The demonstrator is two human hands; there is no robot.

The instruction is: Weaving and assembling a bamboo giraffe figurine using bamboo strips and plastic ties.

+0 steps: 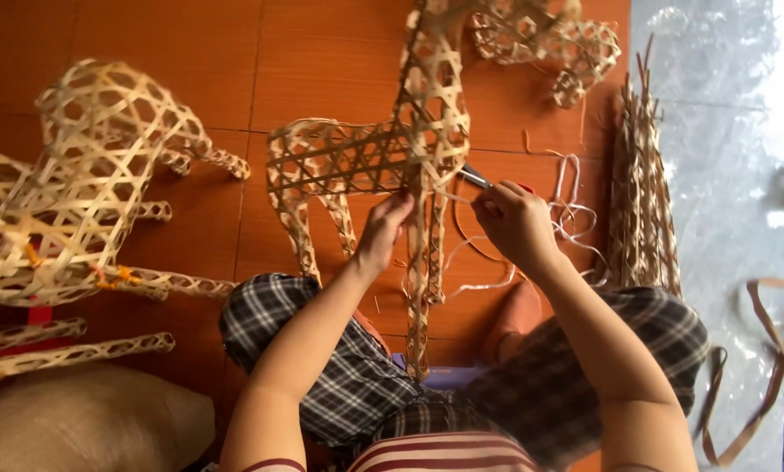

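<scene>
Around the work lie other woven bamboo animal frames [86, 183] stacked at the left, a tan sack [86, 419] below them, a bundle of bamboo strips [641, 210] at the right on a clear plastic sheet [724, 131] — all on an orange-brown tiled floor [313, 70].

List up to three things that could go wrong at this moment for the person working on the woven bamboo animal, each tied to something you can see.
1. The right hand holds a metal tool close to the left hand fingers; a slip might nick them.
2. The woven animal frame is steadied only by that left hand, so it could tip or twist.
3. Loose strips lie on the floor near the knees and might snag.
</scene>
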